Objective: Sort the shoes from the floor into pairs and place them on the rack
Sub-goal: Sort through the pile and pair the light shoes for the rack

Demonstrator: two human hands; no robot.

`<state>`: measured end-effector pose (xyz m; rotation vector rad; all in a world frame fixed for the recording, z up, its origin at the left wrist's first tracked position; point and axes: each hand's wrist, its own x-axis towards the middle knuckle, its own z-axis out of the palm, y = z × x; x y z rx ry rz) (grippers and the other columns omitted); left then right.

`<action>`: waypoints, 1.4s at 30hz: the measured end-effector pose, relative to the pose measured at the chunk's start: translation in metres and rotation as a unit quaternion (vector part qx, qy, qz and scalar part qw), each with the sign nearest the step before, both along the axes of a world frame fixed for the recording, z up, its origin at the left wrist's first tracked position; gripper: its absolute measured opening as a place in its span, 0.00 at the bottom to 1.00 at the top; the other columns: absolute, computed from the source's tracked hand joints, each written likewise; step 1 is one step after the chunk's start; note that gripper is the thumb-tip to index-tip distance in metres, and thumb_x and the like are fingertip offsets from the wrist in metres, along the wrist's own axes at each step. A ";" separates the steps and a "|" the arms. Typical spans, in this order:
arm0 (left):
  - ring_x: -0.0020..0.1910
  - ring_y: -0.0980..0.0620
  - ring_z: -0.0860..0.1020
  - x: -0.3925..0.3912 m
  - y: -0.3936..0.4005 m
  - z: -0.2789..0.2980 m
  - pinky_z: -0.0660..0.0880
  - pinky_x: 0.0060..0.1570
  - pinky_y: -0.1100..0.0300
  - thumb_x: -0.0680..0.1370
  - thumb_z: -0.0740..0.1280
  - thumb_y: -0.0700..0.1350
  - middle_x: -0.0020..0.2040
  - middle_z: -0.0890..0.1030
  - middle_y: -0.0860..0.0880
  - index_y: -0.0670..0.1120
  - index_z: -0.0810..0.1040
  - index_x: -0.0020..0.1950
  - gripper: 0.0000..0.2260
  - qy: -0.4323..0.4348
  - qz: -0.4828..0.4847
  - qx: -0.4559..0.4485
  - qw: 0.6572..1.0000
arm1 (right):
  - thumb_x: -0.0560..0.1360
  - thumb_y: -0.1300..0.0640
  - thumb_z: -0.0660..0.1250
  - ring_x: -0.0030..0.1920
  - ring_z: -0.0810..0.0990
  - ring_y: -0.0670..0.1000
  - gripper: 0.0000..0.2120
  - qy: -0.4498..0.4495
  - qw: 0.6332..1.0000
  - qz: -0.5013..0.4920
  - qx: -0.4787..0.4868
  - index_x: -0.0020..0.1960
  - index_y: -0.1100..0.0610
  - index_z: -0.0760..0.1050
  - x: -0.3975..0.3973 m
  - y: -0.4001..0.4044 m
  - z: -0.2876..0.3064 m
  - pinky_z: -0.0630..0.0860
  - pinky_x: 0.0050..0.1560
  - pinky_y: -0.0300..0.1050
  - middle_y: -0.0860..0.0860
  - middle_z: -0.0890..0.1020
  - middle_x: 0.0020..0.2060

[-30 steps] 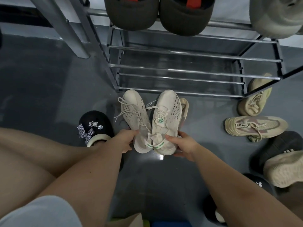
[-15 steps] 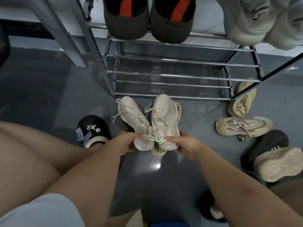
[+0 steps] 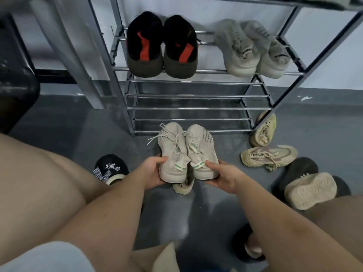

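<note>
I hold a pair of cream knit sneakers with green heel tabs side by side, toes toward the metal shoe rack [image 3: 196,108]. My left hand [image 3: 152,170] grips the heel of the left sneaker [image 3: 170,152]. My right hand [image 3: 222,173] grips the heel of the right sneaker [image 3: 200,148]. The pair hovers just in front of the rack's lowest shelf. On the shelf above stand a black pair with orange tongues [image 3: 161,48] and a pale grey pair [image 3: 251,48].
A beige shoe heel [image 3: 183,186] lies on the floor under the held pair. Right of it lie a cream "CAPRO" sneaker [image 3: 269,155], a yellowish sneaker [image 3: 263,130], a dark shoe [image 3: 300,169] and an upturned cream sole [image 3: 310,193]. A black slipper with a bow [image 3: 111,168] sits at left.
The two sneakers have been drawn together and squared up side by side. My view has tilted up, so the rack's upper shelf and its two pairs show fully.
</note>
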<state>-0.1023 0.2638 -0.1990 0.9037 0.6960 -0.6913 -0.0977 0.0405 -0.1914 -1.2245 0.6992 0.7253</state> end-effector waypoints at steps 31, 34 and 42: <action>0.52 0.47 0.80 0.037 -0.015 0.056 0.80 0.39 0.53 0.82 0.55 0.51 0.61 0.79 0.46 0.49 0.69 0.71 0.18 -0.111 0.050 -0.027 0.992 | 0.75 0.68 0.65 0.49 0.81 0.55 0.23 -0.157 0.982 -0.089 0.063 0.69 0.59 0.68 0.016 0.017 0.065 0.79 0.46 0.51 0.56 0.80 0.56; 0.53 0.46 0.80 0.049 -0.006 0.051 0.80 0.34 0.54 0.82 0.56 0.52 0.64 0.78 0.45 0.49 0.69 0.71 0.19 -0.110 0.084 -0.026 0.990 | 0.74 0.68 0.68 0.56 0.79 0.58 0.36 -0.150 0.981 -0.117 0.032 0.76 0.58 0.55 0.034 0.033 0.060 0.78 0.50 0.55 0.58 0.73 0.67; 0.52 0.49 0.80 0.093 0.029 0.044 0.80 0.38 0.55 0.82 0.57 0.49 0.63 0.78 0.46 0.49 0.70 0.70 0.17 -0.122 0.137 0.007 0.983 | 0.72 0.65 0.71 0.58 0.77 0.58 0.43 -0.143 0.984 -0.108 -0.007 0.78 0.57 0.47 0.094 0.071 0.046 0.76 0.59 0.57 0.59 0.69 0.70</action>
